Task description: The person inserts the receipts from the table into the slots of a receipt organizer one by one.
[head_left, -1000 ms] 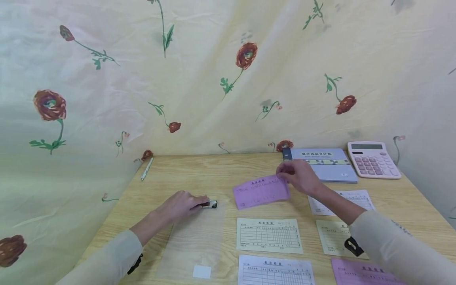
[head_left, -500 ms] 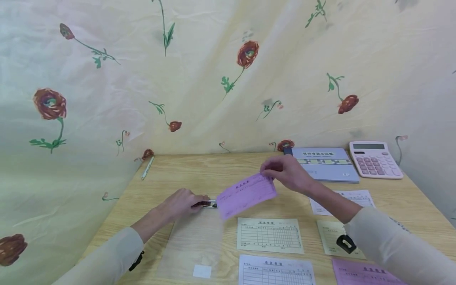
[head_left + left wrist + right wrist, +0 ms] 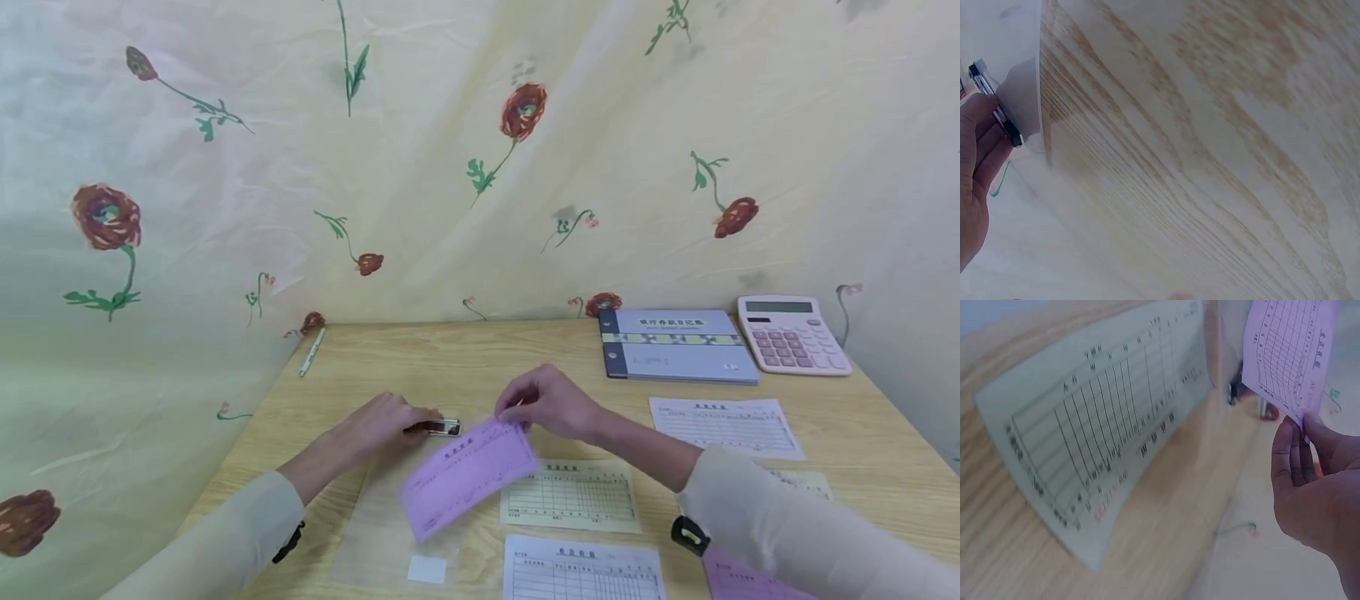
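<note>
A pink printed slip (image 3: 471, 477) hangs tilted from my right hand (image 3: 557, 405), whose thumb and fingers pinch its upper right corner. The slip is over the right part of a clear sheet with a metal clip (image 3: 444, 427) at its top. My left hand (image 3: 382, 425) grips that clip from its left end. In the left wrist view the fingers of the left hand (image 3: 979, 156) hold the clip (image 3: 996, 109). The right wrist view shows the pink slip (image 3: 1288, 356) between thumb and fingertips of the right hand (image 3: 1319, 478).
A green slip (image 3: 570, 500) and a white slip (image 3: 581, 571) lie right of the clear sheet (image 3: 367, 533). Further right are another white slip (image 3: 726, 425) and a pink one (image 3: 742, 579). Behind are a blue book (image 3: 678, 350), a calculator (image 3: 791, 335) and, left, a pen (image 3: 312, 352).
My right hand has carried the pink slip left and towards me, from above the green slip to over the clear sheet. My left hand has stayed on the clip.
</note>
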`<state>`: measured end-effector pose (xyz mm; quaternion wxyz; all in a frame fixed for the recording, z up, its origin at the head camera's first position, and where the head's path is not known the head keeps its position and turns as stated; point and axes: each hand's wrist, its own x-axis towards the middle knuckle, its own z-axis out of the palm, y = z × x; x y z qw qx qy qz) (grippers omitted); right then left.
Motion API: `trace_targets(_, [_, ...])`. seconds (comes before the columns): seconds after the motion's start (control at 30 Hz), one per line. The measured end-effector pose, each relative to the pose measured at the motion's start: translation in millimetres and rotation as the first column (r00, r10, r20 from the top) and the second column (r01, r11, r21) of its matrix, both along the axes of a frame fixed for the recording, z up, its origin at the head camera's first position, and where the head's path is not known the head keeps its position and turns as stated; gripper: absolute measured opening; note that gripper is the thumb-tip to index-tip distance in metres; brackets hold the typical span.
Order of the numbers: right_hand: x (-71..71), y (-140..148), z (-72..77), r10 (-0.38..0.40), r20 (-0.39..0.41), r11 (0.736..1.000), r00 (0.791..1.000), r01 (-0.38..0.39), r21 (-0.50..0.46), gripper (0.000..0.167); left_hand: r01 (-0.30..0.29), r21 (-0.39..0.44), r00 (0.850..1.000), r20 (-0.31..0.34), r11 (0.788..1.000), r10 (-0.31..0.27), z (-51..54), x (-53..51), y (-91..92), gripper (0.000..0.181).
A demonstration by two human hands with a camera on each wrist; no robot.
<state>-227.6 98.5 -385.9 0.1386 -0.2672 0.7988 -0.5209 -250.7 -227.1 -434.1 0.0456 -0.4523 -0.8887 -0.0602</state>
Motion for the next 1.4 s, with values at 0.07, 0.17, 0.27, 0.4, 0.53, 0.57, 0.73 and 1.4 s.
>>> trace_targets(0.07, [2.5, -9, -6.6, -0.007, 0.026, 1.000, 1.000, 0.007, 0.016, 0.008, -0.003, 0.005, 1.000, 0.026, 1.000, 0.003, 1.2, 0.3, -0.5, 0.031])
trace_targets(0.17, [5.7, -23, -15.8, -0.021, 0.047, 0.999, 0.999, 0.019, 0.042, 0.008, -0.021, 0.001, 0.998, 0.065, 1.000, 0.021, 2.6, 0.9, -0.6, 0.032])
trace_targets(0.27, [7.6, -35, -22.8, -0.044, 0.060, 0.998, 0.997, 0.040, 0.054, 0.007, -0.041, -0.004, 0.994, 0.098, 0.999, 0.041, 3.4, 1.4, -0.3, 0.033])
trace_targets(0.4, [8.0, -48, -28.5, -0.099, 0.116, 0.994, 0.988, 0.093, 0.053, 0.007, -0.038, 0.000, 0.993, 0.115, 0.999, 0.037, 3.5, 1.1, 0.4, 0.033])
trace_targets(0.53, [7.8, -56, -33.3, -0.140, 0.165, 0.990, 0.976, 0.133, 0.053, 0.007, -0.034, 0.017, 0.990, 0.136, 0.999, 0.031, 3.9, 0.7, 1.4, 0.032])
trace_targets(0.57, [7.8, -59, -34.2, -0.149, 0.168, 0.988, 0.974, 0.141, 0.060, 0.007, -0.038, 0.018, 0.989, 0.143, 0.999, 0.035, 3.9, 0.6, 1.5, 0.031])
trace_targets(0.73, [6.7, -70, -39.0, -0.187, 0.152, 0.979, 0.971, 0.172, 0.110, 0.006, -0.063, 0.007, 0.984, 0.165, 0.998, 0.061, 4.6, 0.2, 1.9, 0.032])
trace_targets(1.4, [-0.8, -85, -51.6, -0.173, 0.017, 0.961, 0.985, 0.164, 0.224, 0.006, 0.011, 0.007, 0.998, 0.057, 1.000, -0.012, 1.3, -1.5, 1.9, 0.033])
